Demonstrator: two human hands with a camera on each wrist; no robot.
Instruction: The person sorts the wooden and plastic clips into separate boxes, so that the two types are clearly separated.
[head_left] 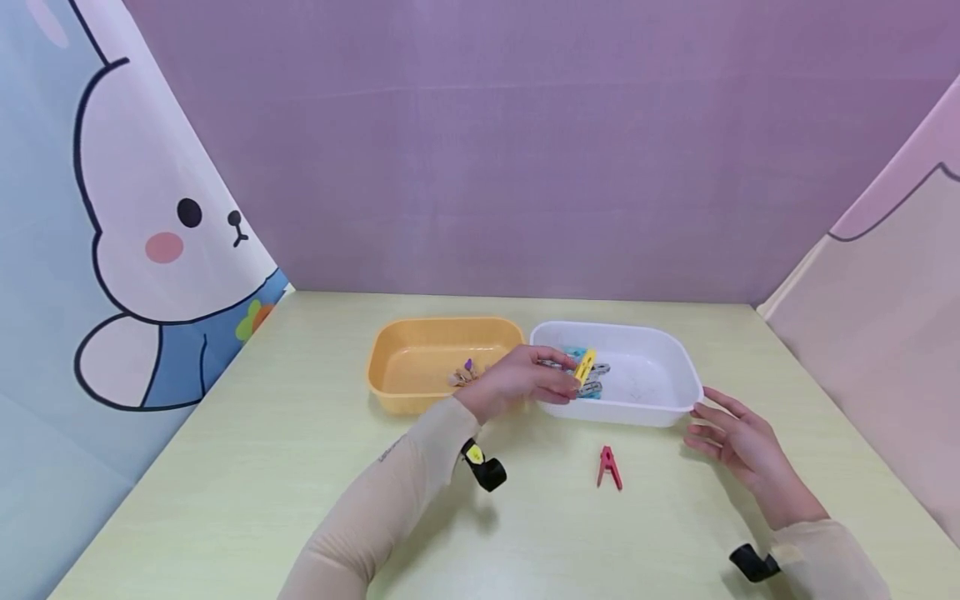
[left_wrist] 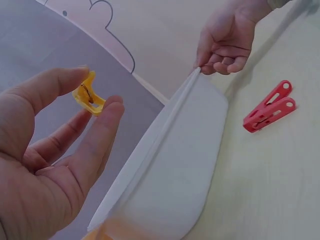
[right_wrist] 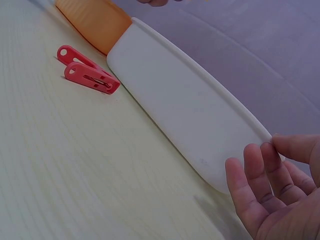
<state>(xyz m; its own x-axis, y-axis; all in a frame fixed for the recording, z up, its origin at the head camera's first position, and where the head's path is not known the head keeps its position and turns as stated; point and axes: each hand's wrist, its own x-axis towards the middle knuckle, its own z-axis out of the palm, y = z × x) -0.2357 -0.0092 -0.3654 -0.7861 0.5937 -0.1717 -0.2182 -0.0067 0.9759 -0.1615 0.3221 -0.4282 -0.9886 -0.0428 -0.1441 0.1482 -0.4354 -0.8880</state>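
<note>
My left hand point(head_left: 564, 379) pinches a yellow clothespin point(head_left: 585, 365) between thumb and fingers, held just above the near left part of the white tub point(head_left: 637, 413). The left wrist view shows that clothespin point(left_wrist: 88, 95) between my thumb and fingertips. Inside the tub lie a few more pins point(head_left: 597, 387), blue and grey. My right hand point(head_left: 708, 421) sits at the tub's right corner with relaxed fingers, the thumb point(right_wrist: 295, 147) over the rim and nothing in its grasp. A red clothespin point(head_left: 609, 467) lies on the table in front of the tub.
An orange tub point(head_left: 390, 392) stands against the white tub's left side, with a few small clips point(head_left: 465, 373) in it. Purple and cartoon-printed panels wall the pale green table point(head_left: 225, 500) at the back and both sides.
</note>
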